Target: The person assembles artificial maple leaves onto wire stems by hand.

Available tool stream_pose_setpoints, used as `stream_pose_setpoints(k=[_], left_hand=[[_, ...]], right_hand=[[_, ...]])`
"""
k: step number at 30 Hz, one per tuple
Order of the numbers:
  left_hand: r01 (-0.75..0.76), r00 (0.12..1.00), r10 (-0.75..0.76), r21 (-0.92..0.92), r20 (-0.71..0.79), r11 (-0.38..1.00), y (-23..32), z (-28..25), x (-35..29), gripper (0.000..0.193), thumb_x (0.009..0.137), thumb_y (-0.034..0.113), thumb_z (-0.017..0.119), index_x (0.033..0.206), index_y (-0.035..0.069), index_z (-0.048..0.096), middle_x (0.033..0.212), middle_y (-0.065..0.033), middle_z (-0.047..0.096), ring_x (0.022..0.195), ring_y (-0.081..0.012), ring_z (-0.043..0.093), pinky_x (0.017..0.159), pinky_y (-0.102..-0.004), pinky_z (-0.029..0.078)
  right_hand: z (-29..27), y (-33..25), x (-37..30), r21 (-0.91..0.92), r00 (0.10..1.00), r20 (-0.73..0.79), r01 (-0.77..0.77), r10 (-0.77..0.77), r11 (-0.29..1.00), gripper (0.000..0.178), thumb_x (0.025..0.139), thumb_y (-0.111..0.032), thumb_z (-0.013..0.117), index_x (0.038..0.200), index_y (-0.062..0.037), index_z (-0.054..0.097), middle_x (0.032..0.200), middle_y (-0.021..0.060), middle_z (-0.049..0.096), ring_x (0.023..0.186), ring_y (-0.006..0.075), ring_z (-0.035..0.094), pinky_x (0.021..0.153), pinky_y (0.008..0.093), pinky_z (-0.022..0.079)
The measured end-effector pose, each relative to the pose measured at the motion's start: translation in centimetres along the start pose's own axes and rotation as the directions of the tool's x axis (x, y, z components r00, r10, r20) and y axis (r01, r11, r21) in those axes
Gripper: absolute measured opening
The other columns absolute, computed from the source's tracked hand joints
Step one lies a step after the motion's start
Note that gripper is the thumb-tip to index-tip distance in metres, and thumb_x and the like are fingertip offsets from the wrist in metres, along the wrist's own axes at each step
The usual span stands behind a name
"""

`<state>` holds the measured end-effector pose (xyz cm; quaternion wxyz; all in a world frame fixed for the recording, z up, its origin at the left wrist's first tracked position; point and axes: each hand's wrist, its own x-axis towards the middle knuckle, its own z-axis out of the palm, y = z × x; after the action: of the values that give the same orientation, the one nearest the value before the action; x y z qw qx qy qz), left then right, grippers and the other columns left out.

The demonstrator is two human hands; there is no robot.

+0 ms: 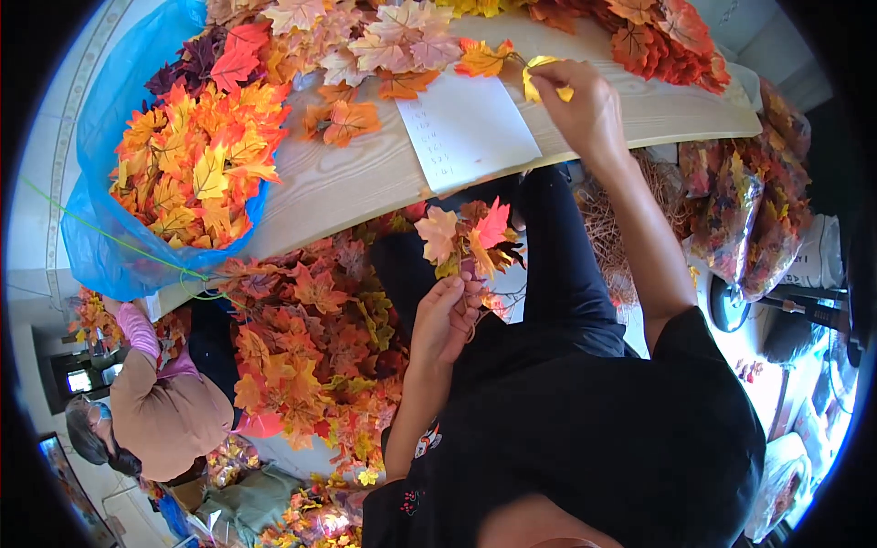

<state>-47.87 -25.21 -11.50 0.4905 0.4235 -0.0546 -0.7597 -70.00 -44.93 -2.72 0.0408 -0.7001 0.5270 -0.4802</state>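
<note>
My left hand [446, 320] is closed around the stems of a small bunch of artificial maple leaves [470, 236], peach, yellow and red-pink, held upright over my lap. Over the table, my right hand [585, 105] pinches a yellow artificial maple leaf [539, 80]. An orange leaf [484, 58] lies just left of it on the tabletop, with a thin dark stem between the two. Below my right hand lies a white sheet of paper [484, 137] with handwriting. Peach and pale leaves [397, 46] are heaped at the table's far side.
A blue plastic bag [91, 183] of orange-yellow leaves stands at the left of the wooden table [329, 183]. Red leaves [671, 46] are stacked far right. More leaves [311, 338] are piled below the table edge. Bagged leaves [749, 192] lie right. Another person [169, 411] works at lower left.
</note>
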Motion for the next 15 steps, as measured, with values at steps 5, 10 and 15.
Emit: stream_pose_setpoints(k=[5,10,15], left_hand=[[-0.018,1.000,0.017,-0.062,-0.012,0.998,0.0,0.3,-0.3,0.014,0.092,0.011,0.047,0.098,0.002,0.055,0.086,-0.0084,0.063,0.070,-0.0119,0.061,0.059,-0.0213,0.050],[-0.037,0.999,0.037,-0.051,-0.011,0.998,-0.2,0.3,0.0,0.015,0.091,0.010,0.047,0.101,0.002,0.054,0.088,-0.0080,0.064,0.068,-0.0117,0.062,0.058,-0.0198,0.051],[-0.037,0.999,0.036,-0.037,-0.040,0.999,0.2,0.0,-0.1,0.015,0.090,0.010,0.049,0.102,0.003,0.054,0.087,-0.0067,0.063,0.068,-0.0118,0.060,0.059,-0.0208,0.050]], right_hand=[[1.2,1.4,4.6,-0.091,0.998,0.012,0.069,-0.068,0.993,0.017,0.078,-0.018,0.064,0.089,-0.0055,0.068,0.081,0.0120,0.065,0.070,0.0234,0.063,0.063,0.0313,0.049],[4.1,1.4,8.5,-0.135,0.995,0.066,0.077,-0.069,0.988,0.017,0.077,-0.023,0.059,0.082,-0.0098,0.068,0.078,0.0093,0.065,0.080,0.0276,0.060,0.070,0.0383,0.049],[5.7,0.9,10.2,-0.192,0.985,0.161,0.096,-0.066,0.977,0.018,0.076,-0.023,0.056,0.082,-0.0100,0.068,0.078,0.0141,0.064,0.075,0.0312,0.061,0.069,0.0412,0.050]])
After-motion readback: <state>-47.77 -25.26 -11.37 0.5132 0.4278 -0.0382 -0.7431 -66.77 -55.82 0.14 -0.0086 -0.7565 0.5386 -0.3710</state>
